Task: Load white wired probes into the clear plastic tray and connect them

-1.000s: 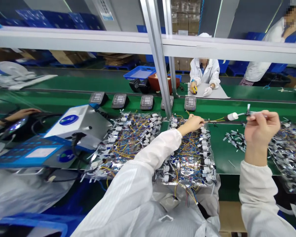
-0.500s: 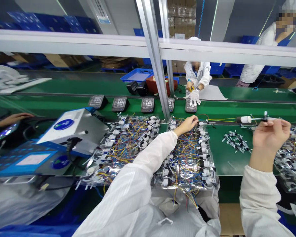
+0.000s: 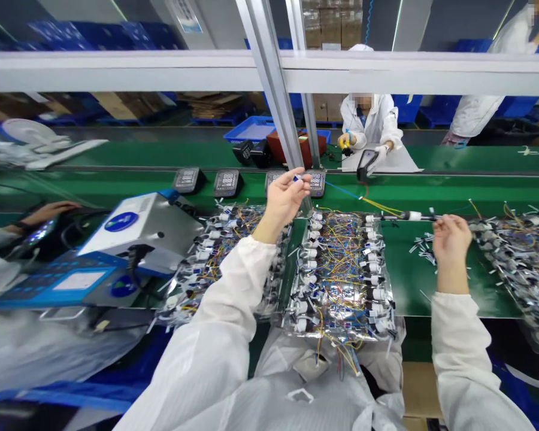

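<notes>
Green assembly-line table (image 3: pixel 408 281) under a metal upright (image 3: pixel 273 120), piled with wired white connectors in clear plastic (image 3: pixel 341 281). Left hand (image 3: pixel 285 200) raised beside the upright, fingers (image 3: pixel 291 182) clenched on a small blue-tipped piece (image 3: pixel 299 178), too small to identify. Right hand (image 3: pixel 451 239) low over the table, fingers (image 3: pixel 440 222) pinching a thin cable (image 3: pixel 424 218) with a white plug (image 3: pixel 413 215), held just above loose black-and-white clips (image 3: pixel 424 251). Digital display panels (image 3: pixel 227 182) in a row farther along.
</notes>
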The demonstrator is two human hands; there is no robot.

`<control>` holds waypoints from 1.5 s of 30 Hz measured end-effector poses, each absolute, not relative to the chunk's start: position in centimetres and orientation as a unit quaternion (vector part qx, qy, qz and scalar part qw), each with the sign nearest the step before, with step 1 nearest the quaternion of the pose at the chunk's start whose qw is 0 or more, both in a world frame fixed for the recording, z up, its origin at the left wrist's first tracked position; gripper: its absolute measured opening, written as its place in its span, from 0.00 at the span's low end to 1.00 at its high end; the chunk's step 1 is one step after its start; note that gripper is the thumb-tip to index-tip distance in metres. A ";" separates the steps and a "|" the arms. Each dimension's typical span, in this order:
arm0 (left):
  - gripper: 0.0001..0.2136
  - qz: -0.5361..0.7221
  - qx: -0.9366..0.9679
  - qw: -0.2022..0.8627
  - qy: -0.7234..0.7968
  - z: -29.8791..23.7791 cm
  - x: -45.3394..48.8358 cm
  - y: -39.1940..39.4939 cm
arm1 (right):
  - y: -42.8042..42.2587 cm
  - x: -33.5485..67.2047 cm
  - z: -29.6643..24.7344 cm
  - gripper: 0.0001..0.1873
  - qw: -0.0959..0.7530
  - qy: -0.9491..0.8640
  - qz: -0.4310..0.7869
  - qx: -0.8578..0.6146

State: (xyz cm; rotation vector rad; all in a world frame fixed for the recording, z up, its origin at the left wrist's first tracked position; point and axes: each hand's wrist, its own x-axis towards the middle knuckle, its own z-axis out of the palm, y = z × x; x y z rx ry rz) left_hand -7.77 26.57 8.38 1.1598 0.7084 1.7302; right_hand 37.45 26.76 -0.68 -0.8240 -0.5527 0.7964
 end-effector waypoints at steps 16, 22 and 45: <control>0.22 0.463 0.601 0.508 0.409 -1.2 4.1 29.4 | 29.7 27.8 -8.8 0.22 0.677 -0.454 0.376 -0.440; 0.24 0.408 0.609 0.531 0.425 -5.9 6.9 30.6 | 29.6 25.2 -8.2 0.21 0.642 -0.471 0.438 -0.417; 0.16 0.442 0.719 0.398 0.358 -6.9 6.3 29.9 | 28.3 25.2 -9.1 0.12 0.599 -0.543 0.400 -0.433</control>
